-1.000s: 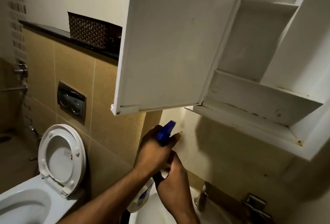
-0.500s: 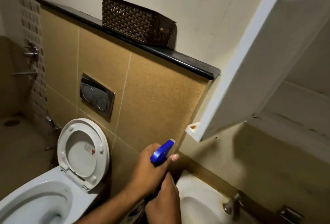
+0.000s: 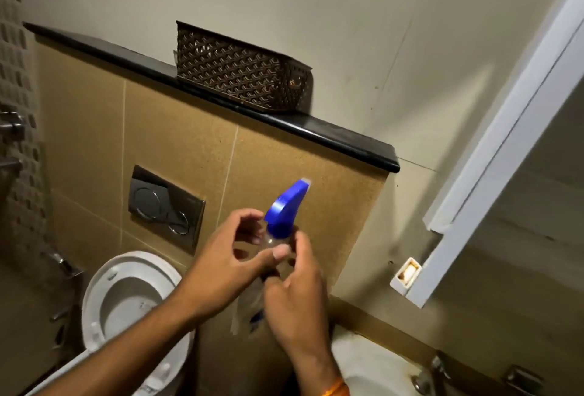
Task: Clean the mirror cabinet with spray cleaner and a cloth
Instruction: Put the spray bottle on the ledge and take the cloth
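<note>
Bathroom corner: tan tile wall (image 3: 177,155) dead ahead, brown basket (image 3: 240,79) up on the black ledge (image 3: 331,138), toilet (image 3: 126,301) btm left, sink (image 3: 373,367) btm right. Spray bottle (image 3: 284,212) sits mid-frame, in front of the tiles, btwn both hands. Left hand (image 3: 221,256) curls round the clear neck, thumb laid across the front. Right hand (image 3: 297,301) wraps the body just below. Both gripping, tho it's blurry at the fingertips. Bottle stands roughly upright, long axis running btm to top w/ a slight lean right. Blue nozzle aims up and right, toward the mirror cabinet (image 3: 505,142) at the frame's right edge. Looks like prep, prob readying the sprayer: no spray out yet, no cloth in view. Next move calls for one hand on the trigger, then lift, swing right and square the nozzle on the cabinet.
</note>
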The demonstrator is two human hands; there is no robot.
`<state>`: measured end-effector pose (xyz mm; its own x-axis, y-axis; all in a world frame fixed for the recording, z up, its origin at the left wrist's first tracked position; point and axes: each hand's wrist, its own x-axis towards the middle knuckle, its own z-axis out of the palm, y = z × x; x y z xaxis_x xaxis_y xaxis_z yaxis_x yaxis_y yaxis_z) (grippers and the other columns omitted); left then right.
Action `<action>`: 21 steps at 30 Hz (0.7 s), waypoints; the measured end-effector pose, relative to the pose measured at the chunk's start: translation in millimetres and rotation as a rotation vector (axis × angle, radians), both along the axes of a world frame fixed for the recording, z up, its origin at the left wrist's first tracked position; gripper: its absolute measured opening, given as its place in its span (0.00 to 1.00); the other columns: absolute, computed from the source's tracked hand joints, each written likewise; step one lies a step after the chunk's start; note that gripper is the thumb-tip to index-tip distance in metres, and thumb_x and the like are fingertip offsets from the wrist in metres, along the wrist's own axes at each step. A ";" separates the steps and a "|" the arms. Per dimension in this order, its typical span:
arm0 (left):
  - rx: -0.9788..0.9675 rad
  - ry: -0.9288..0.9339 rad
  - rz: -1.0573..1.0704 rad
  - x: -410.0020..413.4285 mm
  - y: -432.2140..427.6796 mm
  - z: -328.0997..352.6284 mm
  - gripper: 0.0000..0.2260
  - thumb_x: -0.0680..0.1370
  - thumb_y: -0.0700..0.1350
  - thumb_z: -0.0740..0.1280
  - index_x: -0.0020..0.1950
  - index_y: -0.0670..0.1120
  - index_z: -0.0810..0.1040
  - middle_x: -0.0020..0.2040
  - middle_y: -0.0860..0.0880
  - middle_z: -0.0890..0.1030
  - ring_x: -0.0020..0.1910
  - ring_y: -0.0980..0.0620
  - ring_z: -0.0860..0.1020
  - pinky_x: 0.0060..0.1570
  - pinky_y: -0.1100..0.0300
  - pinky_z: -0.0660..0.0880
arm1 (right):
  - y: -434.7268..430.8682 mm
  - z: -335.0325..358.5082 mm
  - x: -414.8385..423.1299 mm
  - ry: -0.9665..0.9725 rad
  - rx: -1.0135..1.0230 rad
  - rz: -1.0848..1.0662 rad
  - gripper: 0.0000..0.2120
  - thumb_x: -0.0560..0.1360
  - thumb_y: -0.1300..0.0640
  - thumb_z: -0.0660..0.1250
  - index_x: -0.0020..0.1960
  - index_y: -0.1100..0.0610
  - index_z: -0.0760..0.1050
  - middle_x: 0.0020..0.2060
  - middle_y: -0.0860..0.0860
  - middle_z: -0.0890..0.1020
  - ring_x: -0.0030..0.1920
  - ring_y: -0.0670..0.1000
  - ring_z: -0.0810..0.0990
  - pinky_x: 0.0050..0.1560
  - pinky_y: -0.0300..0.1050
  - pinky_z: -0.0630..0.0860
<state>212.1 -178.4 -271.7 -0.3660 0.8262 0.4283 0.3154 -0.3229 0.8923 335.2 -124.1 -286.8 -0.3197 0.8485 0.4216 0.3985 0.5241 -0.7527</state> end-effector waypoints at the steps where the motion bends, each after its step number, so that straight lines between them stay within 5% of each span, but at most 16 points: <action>1: -0.017 0.010 -0.006 -9.9 -3.1 -1.2 0.30 0.63 0.67 0.71 0.62 0.58 0.73 0.55 0.58 0.80 0.55 0.61 0.78 0.55 0.60 0.77 | -5.0 18.9 -2.9 0.033 0.002 0.008 0.22 0.75 0.45 0.66 0.67 0.41 0.67 0.53 0.40 0.79 0.53 0.43 0.80 0.49 0.43 0.79; 7: -0.100 0.172 -0.063 -42.1 -9.0 17.6 0.28 0.64 0.69 0.69 0.62 0.62 0.73 0.56 0.65 0.79 0.56 0.66 0.77 0.58 0.56 0.76 | -22.4 121.2 -24.2 0.172 0.095 0.120 0.18 0.76 0.50 0.69 0.63 0.40 0.69 0.47 0.33 0.77 0.48 0.23 0.71 0.39 0.18 0.67; 12: 0.114 0.359 0.254 -49.2 6.4 75.1 0.23 0.65 0.67 0.66 0.56 0.61 0.72 0.48 0.61 0.81 0.48 0.62 0.78 0.46 0.52 0.78 | -18.4 189.6 -56.2 0.287 0.288 0.140 0.14 0.74 0.53 0.71 0.58 0.43 0.73 0.44 0.37 0.80 0.46 0.33 0.77 0.41 0.23 0.71; 16: 0.201 0.481 0.349 -67.5 20.6 129.9 0.21 0.71 0.63 0.69 0.60 0.60 0.69 0.43 0.62 0.76 0.42 0.63 0.78 0.40 0.59 0.79 | -2.3 236.0 -76.0 0.339 0.399 0.131 0.18 0.75 0.51 0.70 0.64 0.46 0.71 0.48 0.39 0.80 0.48 0.34 0.78 0.42 0.23 0.73; 21: 0.233 0.559 0.441 -98.2 50.5 199.1 0.25 0.73 0.59 0.71 0.64 0.49 0.71 0.47 0.53 0.77 0.44 0.52 0.79 0.43 0.53 0.80 | 26.8 278.6 -90.3 0.355 0.521 0.029 0.20 0.78 0.49 0.66 0.69 0.50 0.70 0.58 0.45 0.80 0.54 0.41 0.79 0.45 0.23 0.71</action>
